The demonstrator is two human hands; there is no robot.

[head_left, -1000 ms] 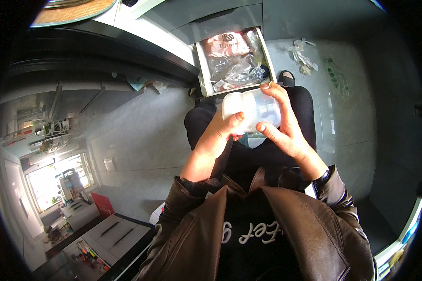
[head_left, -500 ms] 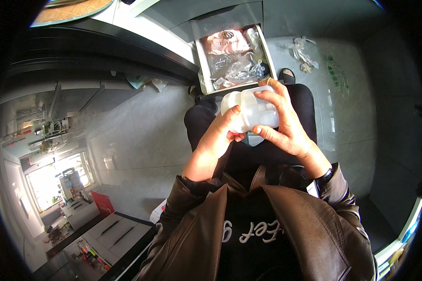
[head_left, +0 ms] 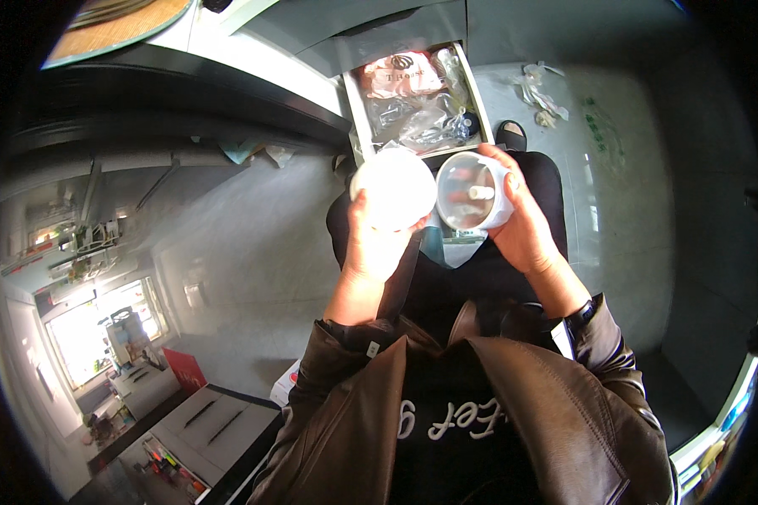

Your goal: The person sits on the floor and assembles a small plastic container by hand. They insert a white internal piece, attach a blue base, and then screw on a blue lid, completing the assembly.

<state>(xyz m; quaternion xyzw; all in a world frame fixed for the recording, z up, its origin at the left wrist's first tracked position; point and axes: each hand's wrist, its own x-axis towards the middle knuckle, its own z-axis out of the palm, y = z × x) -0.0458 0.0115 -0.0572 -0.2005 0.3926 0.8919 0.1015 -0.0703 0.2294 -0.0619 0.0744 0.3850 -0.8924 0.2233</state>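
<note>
Clamping glare-washed white round piece (head_left: 393, 187) in left hand (head_left: 381, 244), translucent plastic cup (head_left: 452, 198) in right hand (head_left: 520, 223), small white cylinder (head_left: 480, 193) inside cup, both just nearside of open drawer (head_left: 476, 93), pink bag (head_left: 402, 74) and clear plastic bags (head_left: 425, 124) within drawer.

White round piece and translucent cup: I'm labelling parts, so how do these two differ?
The white round piece glares bright, hiding its surface detail; the translucent cup shows a small white shape through its mouth. The left hand holds the white round piece; the right hand holds the translucent cup. Both look rounded.
</note>
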